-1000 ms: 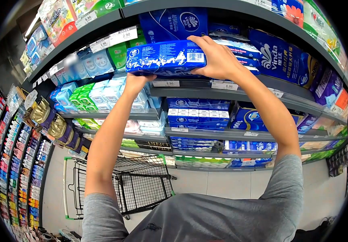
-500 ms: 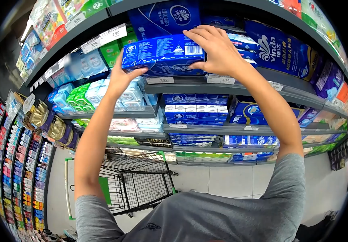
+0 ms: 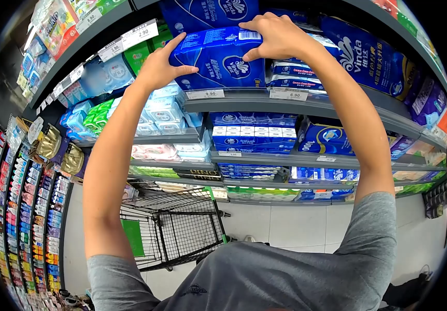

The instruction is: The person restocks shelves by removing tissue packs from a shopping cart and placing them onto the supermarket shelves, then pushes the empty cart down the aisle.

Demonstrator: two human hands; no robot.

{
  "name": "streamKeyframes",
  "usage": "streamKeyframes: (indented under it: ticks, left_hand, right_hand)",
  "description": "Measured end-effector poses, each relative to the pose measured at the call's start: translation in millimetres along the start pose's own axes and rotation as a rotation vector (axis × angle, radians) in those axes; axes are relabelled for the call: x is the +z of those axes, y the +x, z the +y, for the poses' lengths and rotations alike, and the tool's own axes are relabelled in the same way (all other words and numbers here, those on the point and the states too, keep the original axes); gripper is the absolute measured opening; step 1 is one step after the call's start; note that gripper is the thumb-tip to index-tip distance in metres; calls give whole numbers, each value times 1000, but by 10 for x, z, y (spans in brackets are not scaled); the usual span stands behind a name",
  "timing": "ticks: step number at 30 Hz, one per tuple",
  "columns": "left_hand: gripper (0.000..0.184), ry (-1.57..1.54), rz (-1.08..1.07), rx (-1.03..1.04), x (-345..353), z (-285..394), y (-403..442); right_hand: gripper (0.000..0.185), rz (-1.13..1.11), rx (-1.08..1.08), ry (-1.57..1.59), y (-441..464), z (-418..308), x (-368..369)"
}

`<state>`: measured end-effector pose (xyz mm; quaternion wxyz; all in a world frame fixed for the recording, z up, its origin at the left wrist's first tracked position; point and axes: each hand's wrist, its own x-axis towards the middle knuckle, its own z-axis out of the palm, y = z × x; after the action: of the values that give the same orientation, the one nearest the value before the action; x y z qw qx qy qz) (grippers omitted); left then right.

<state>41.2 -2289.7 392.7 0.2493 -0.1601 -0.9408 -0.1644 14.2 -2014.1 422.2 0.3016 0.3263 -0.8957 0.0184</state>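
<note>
A blue Vinda tissue pack (image 3: 210, 65) stands at the front of the upper shelf, its front face with the logo turned toward me and its barcode side on top. My left hand (image 3: 162, 63) grips its left end, thumb across the front and fingers by the upper left corner. My right hand (image 3: 280, 39) holds the upper right corner, fingers on top and thumb on the front face. Behind it rises another blue Vinda pack (image 3: 202, 13). Flat tissue packs (image 3: 297, 83) lie stacked just right of the held pack.
Price tags line the shelf edge (image 3: 244, 97). Large Vinda packs (image 3: 371, 57) fill the right side, and wet-wipe packs (image 3: 164, 111) sit lower left. A shopping cart (image 3: 176, 228) stands on the floor below my left arm. Another product rack (image 3: 24, 207) runs along the far left.
The tissue pack has tipped back so that its front face shows more and its barcode side less. Both hands have moved slightly up with it, still holding it.
</note>
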Motion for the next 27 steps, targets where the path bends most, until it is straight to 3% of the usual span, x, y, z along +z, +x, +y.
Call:
streamKeyframes:
  ticks: [6, 12, 21, 27]
  left_hand:
    - [89, 98, -56, -62, 27, -33, 27]
    - [85, 1, -95, -84, 95, -103, 76]
    - [82, -70, -90, -86, 155, -82, 99]
    - [84, -30, -69, -119, 162, -68, 94]
  right_hand:
    - [72, -74, -11, -26, 64, -72, -14]
    - [72, -224, 37, -89, 155, -103, 87]
    - [74, -129, 24, 1, 67, 49, 264]
    - [75, -205, 55, 9, 68, 17, 219]
